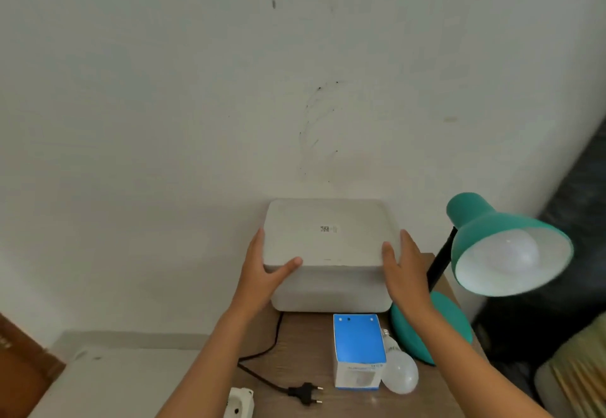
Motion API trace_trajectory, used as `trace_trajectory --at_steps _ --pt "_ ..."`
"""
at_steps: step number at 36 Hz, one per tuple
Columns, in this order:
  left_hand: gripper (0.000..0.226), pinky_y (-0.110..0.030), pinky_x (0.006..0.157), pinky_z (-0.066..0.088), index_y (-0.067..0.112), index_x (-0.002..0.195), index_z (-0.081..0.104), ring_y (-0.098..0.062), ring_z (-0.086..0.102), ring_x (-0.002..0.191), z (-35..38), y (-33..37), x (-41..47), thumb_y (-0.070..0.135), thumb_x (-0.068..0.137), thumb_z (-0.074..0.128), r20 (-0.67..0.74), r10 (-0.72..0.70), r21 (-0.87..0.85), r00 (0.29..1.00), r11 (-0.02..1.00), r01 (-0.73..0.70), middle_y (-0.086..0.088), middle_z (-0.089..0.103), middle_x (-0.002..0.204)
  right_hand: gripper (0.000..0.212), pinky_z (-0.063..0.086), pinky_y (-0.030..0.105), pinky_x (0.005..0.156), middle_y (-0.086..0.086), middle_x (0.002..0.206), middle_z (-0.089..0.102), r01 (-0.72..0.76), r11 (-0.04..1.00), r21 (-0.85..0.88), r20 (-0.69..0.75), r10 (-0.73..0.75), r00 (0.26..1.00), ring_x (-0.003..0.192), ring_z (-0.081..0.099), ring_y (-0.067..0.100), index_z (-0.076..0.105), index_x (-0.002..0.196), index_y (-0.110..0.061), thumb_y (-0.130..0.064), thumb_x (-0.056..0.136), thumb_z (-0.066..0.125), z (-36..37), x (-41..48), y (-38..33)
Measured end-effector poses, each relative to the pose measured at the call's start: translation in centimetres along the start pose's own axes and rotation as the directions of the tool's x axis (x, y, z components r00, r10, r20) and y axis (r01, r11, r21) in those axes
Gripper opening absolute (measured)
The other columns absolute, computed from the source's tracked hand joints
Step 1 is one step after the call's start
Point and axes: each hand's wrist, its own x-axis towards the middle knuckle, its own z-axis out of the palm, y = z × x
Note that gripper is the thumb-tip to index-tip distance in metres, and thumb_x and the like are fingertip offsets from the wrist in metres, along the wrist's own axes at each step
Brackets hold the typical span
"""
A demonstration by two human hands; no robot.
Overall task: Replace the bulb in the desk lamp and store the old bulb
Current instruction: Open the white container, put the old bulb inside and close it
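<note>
A white lidded storage box (331, 289) stands at the back of the wooden table against the wall. My left hand (267, 270) grips the lid (328, 232) at its left edge, thumb on the front. My right hand (405, 266) lies flat against the lid's right edge, fingers straight. A teal desk lamp (492, 237) stands at the right, a white bulb (518, 250) seated in its shade. In front of the box stands a blue and white bulb carton (359, 352). A loose white bulb (398, 368) lies beside it, touching the lamp's base (449, 316).
The lamp's black cord (262, 352) runs over the wooden table (305, 345) to an unplugged plug (305, 393). A white socket strip (239, 403) lies at the front edge. A dark bed or sofa fills the right; a white surface sits lower left.
</note>
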Motion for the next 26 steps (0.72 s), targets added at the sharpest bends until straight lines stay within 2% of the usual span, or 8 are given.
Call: trace_trajectory --at_steps 5,7,11,13,16,20,23,26 --pt "0.107 -0.027 0.110 0.030 0.016 0.147 0.024 -0.008 0.034 0.131 0.0 -0.6 0.6 0.057 0.061 0.074 -0.027 0.045 0.058 0.999 0.997 -0.043 0.007 0.033 0.146 0.049 0.020 0.023 0.105 0.014 0.148 0.035 -0.021 1.000 -0.009 -0.070 0.020 0.997 0.136 0.032 0.026 0.026 0.143 -0.003 -0.022 0.098 0.035 0.5 0.2 -0.3" --pt "0.113 -0.031 0.111 0.031 0.014 0.147 0.025 -0.012 0.034 0.132 0.0 -0.6 0.8 0.065 0.059 0.075 -0.036 0.049 0.062 0.998 0.997 -0.047 0.002 0.033 0.147 0.042 0.025 0.018 0.096 0.019 0.140 0.043 -0.019 1.000 -0.014 -0.084 0.018 0.996 0.129 0.039 0.028 0.034 0.136 0.002 -0.017 0.098 0.035 0.3 0.1 -0.7" --pt "0.094 -0.018 0.099 0.035 0.016 0.138 0.037 -0.007 0.042 0.118 0.1 -0.5 1.0 0.054 0.062 0.078 -0.071 0.085 0.065 0.994 0.995 -0.081 0.007 0.042 0.131 0.034 0.026 0.024 0.083 0.021 0.126 0.052 -0.014 1.000 -0.021 -0.101 0.012 0.995 0.099 0.040 0.021 0.042 0.125 0.007 -0.011 0.097 0.035 -0.4 -0.3 -1.7" --pt "0.083 -0.006 0.088 0.033 0.017 0.134 0.040 -0.004 0.042 0.112 0.2 -0.3 1.1 0.044 0.066 0.080 -0.096 0.104 0.077 0.990 0.992 -0.097 0.010 0.042 0.123 0.033 0.027 0.027 0.083 0.024 0.125 0.053 -0.016 0.999 -0.034 -0.112 0.012 0.994 0.102 0.045 0.028 0.043 0.122 0.009 -0.011 0.097 0.035 -0.5 -0.3 -2.0" --pt "0.075 -0.013 0.089 0.035 0.015 0.135 0.040 -0.005 0.041 0.111 0.2 0.3 1.2 0.034 0.072 0.077 -0.128 0.105 0.073 0.986 0.993 -0.096 0.010 0.041 0.121 0.033 0.030 0.031 0.082 0.030 0.122 0.053 -0.034 0.998 -0.050 -0.132 0.027 0.991 0.111 0.048 0.041 0.044 0.118 0.013 -0.009 0.095 0.037 -0.6 0.0 -2.4" --pt "0.066 -0.010 0.081 0.034 0.016 0.130 0.044 -0.005 0.044 0.104 0.1 0.8 1.3 0.031 0.074 0.076 -0.134 0.112 0.082 0.985 0.991 -0.102 0.011 0.044 0.115 0.032 0.031 0.030 0.081 0.027 0.122 0.055 -0.043 0.997 -0.063 -0.124 0.035 0.992 0.111 0.049 0.039 0.045 0.118 0.011 -0.010 0.095 0.037 -0.7 0.1 -2.7" --pt "0.054 0.001 0.071 0.035 0.025 0.119 0.043 0.008 0.045 0.091 -0.1 1.0 1.4 0.028 0.076 0.076 -0.124 0.122 0.093 0.985 0.990 -0.110 0.023 0.043 0.101 0.033 0.032 0.032 0.085 0.027 0.124 0.053 -0.038 0.997 -0.068 -0.118 0.030 0.993 0.113 0.047 0.038 0.044 0.120 0.010 -0.010 0.095 0.036 -0.8 0.0 -2.9" --pt "0.052 0.000 0.072 0.037 0.032 0.113 0.039 0.015 0.043 0.093 -0.3 1.0 1.3 0.032 0.075 0.074 -0.096 0.134 0.085 0.986 0.988 -0.126 0.026 0.042 0.101 0.034 0.033 0.036 0.090 0.027 0.126 0.051 -0.014 0.997 -0.075 -0.121 0.005 0.993 0.115 0.046 0.038 0.042 0.121 0.010 -0.011 0.096 0.035 -1.0 0.0 -3.1"
